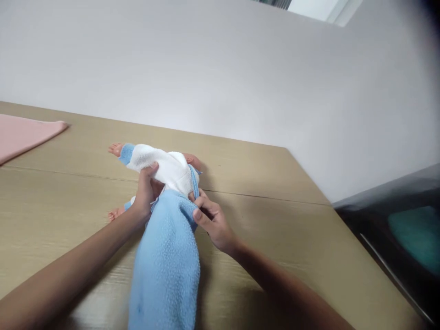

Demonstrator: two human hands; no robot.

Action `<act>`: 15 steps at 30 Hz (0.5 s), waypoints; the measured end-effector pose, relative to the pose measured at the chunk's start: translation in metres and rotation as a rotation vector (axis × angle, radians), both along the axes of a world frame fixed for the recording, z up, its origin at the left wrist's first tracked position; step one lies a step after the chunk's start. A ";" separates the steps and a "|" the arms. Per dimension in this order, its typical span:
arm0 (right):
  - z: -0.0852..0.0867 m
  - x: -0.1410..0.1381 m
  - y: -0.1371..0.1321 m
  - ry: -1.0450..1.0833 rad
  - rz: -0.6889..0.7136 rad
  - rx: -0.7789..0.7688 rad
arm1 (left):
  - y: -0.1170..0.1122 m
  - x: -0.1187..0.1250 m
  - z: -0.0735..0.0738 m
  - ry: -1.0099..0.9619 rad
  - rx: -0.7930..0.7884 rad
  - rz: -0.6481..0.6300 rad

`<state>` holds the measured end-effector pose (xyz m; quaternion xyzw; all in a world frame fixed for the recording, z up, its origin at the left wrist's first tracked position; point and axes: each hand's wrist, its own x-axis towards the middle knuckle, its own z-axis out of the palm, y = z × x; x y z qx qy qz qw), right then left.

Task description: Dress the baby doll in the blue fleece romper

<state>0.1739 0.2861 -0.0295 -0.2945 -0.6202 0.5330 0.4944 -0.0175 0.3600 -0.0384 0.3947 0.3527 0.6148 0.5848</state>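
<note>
A baby doll (pixel 175 172) lies on its side on the table, dressed in a fleecy outfit with a white top and a light blue lower part (pixel 168 256). Its bare hand with a blue cuff (pixel 127 152) points to the left, and part of its head (pixel 193 160) shows at the far side. My left hand (pixel 147 185) is closed round the doll's torso, thumb on the white cloth. With my right hand (pixel 213 220) I pinch the blue cloth near the open edge with blue trim (pixel 195 181). The fingertips there are partly hidden.
The wooden table (pixel 268 229) has a seam across it and meets a pale wall (pixel 206 68) at the back. A folded pink cloth (pixel 27 135) lies at the left. Beyond the right edge is a dark area with a teal object (pixel 417 238).
</note>
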 end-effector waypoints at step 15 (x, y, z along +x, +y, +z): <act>-0.032 -0.038 -0.006 0.061 -0.134 -0.381 | 0.012 -0.023 -0.001 -0.547 -0.253 -0.009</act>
